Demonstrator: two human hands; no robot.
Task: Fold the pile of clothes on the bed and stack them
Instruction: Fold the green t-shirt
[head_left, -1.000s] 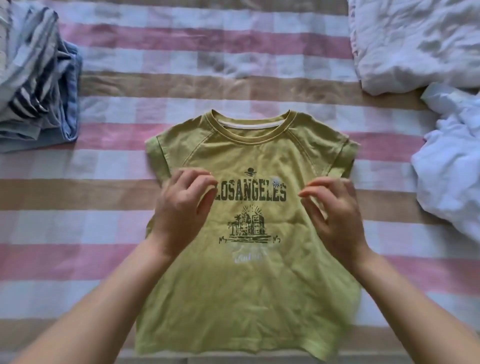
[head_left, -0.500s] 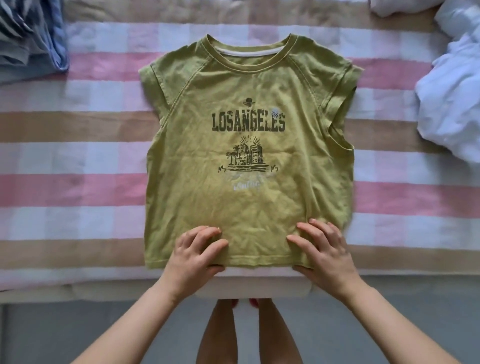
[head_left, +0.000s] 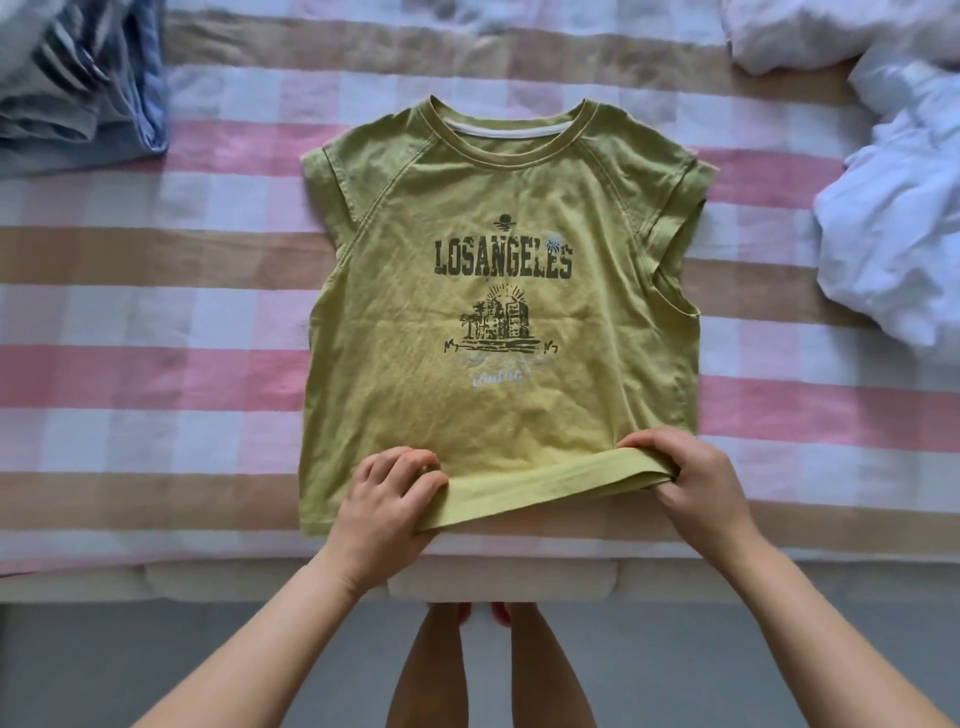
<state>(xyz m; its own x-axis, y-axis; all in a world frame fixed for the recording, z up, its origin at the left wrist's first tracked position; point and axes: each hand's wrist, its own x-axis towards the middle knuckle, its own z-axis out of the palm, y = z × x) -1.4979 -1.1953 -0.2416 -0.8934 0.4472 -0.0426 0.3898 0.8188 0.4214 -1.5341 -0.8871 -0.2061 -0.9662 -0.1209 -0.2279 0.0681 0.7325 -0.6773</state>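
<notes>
1. A green T-shirt lies flat and front up in the middle of the bed. Its neck points away from the person, and LOSANGELES is printed across the chest.
2. The bed is covered by a sheet checked in pink, tan and white. The shirt's bottom edge sits close to the near side of the bed.
3. The left hand grips the hem toward its left end, with the fingers curled over the top of the cloth.
4. The right hand grips the hem near the right corner, its fingers bent over the fold and the thumb underneath.
5. Between the two hands the hem is lifted off the sheet and turned up as a narrow band over the shirt's lower front. The corner outside the left hand lies flat on the sheet.
6. A stack of folded clothes, blue and striped, sits at the far left, well apart from the shirt.
7. A heap of crumpled white clothes lies to the right, not touching the shirt.
8. The person's bare legs show below the edge of the bed, above a grey floor.
</notes>
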